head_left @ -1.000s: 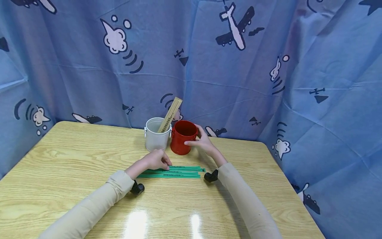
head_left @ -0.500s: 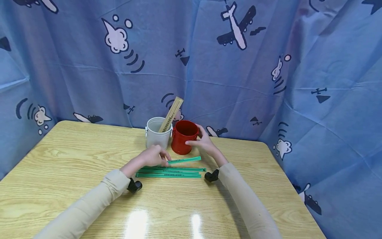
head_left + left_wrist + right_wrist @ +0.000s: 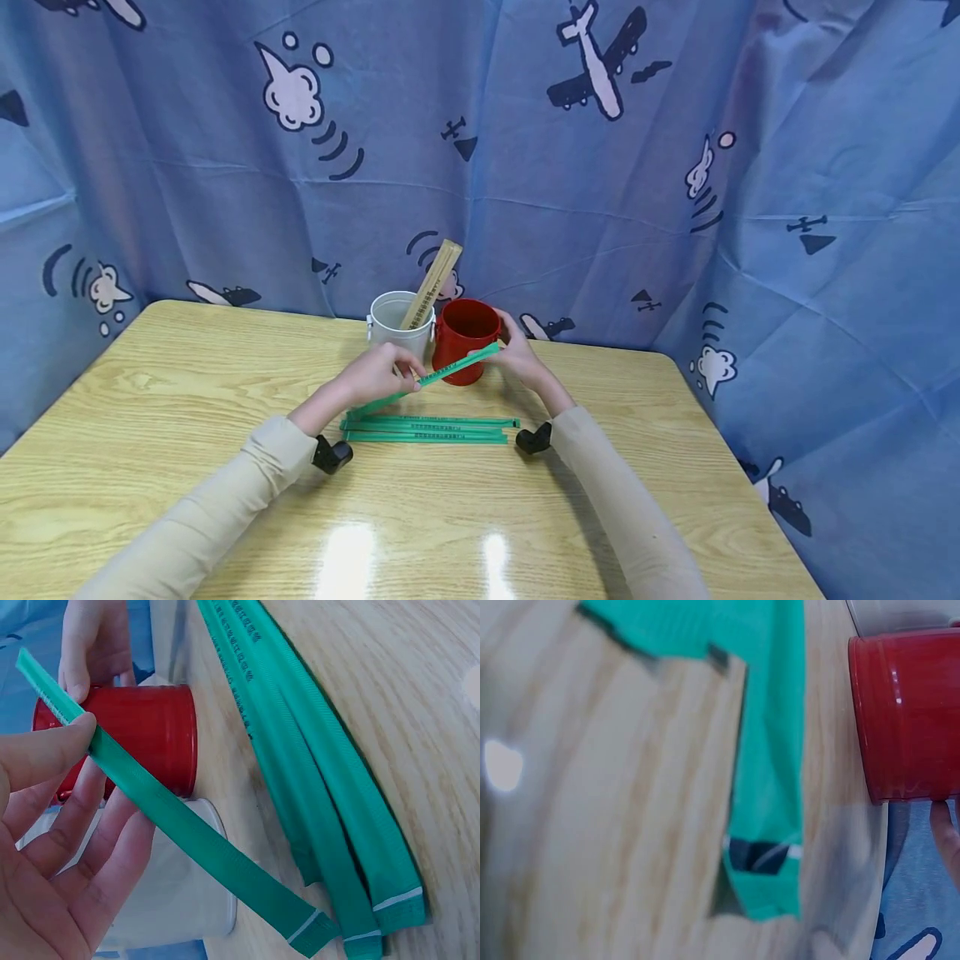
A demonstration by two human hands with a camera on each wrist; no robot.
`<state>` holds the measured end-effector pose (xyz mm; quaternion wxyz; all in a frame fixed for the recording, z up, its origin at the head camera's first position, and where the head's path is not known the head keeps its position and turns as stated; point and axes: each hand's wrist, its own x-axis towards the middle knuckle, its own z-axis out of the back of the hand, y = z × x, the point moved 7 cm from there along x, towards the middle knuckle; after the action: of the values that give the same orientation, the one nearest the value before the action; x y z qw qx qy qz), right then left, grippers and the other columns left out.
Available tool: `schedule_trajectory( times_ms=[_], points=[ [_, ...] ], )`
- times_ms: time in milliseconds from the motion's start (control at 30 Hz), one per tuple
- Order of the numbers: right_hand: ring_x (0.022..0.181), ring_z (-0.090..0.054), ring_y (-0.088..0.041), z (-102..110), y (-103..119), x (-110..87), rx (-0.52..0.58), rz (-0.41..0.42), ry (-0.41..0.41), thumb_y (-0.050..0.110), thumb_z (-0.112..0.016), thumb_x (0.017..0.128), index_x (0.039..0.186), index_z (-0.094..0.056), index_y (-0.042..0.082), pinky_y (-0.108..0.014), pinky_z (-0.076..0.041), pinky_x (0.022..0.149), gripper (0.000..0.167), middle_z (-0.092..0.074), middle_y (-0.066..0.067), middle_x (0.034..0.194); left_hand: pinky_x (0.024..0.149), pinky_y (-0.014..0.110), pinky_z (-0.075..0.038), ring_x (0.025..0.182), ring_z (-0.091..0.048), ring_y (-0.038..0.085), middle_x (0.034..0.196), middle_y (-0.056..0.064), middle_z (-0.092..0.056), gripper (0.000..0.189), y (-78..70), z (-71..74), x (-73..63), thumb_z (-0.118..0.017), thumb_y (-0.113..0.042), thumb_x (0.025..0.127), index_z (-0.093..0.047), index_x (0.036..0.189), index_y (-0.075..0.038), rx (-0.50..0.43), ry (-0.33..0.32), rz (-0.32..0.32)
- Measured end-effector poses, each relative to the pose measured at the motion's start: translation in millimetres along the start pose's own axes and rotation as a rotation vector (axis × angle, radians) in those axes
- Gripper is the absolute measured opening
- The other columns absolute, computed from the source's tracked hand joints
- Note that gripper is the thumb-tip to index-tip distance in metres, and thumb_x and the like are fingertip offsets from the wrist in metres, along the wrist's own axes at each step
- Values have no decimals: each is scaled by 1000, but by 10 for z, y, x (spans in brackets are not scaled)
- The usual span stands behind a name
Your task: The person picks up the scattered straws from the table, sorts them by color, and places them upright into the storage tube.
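Note:
My left hand (image 3: 390,372) pinches one green paper sleeve (image 3: 442,373) between thumb and fingers and holds it off the table, its far end tilted up toward the red cup (image 3: 463,337). In the left wrist view the held sleeve (image 3: 180,821) crosses in front of the red cup (image 3: 146,731). My right hand (image 3: 513,350) grips the red cup's right side. More green sleeves (image 3: 427,429) lie flat side by side on the table, also seen as green sleeves (image 3: 322,787) in the left wrist view. The right wrist view shows the red cup (image 3: 907,712) and blurred green sleeves (image 3: 769,750).
A white tin (image 3: 396,323) stands left of the red cup, touching it, with a tan wooden-coloured sleeve (image 3: 433,282) leaning in it. The wooden table (image 3: 187,417) is backed by a blue patterned curtain (image 3: 525,167) on the far and right sides.
My left hand picked one green sleeve off the flat pile and raised it, tilting its far end up toward the red cup. The right hand stayed on the cup.

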<state>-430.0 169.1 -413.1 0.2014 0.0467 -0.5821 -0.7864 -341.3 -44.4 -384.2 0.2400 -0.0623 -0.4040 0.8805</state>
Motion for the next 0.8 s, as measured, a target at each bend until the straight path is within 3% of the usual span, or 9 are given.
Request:
schedule_trajectory(
  times_ms=[433, 667, 800],
  points=[
    [138, -36, -34, -45, 280, -138, -52, -74, 0, 8, -76, 80, 148, -29, 10, -53, -39, 109, 82, -39, -14, 148, 66, 25, -51, 72, -60, 14, 82, 7, -68, 17, -96, 147, 50, -72, -10, 85, -72, 100, -4, -57, -75, -39],
    [137, -39, -30, 20, -3, -28, -56, -58, -12, 9, -78, 79, 147, -31, 17, -52, -40, 108, 83, -42, -10, 146, 60, 26, -48, 66, -57, 15, 83, 8, -67, 19, -147, 232, 73, -72, -13, 85, -71, 102, -5, -99, -152, -20],
    [133, -42, -29, 17, -14, -19, -61, -53, -8, 13, -79, 79, 146, -34, 18, -50, -44, 105, 81, -45, -8, 144, 62, 26, -49, 68, -59, 17, 85, 9, -68, 19, -182, 318, 72, -72, -15, 86, -72, 103, -6, -108, -226, -20]
  ],
)
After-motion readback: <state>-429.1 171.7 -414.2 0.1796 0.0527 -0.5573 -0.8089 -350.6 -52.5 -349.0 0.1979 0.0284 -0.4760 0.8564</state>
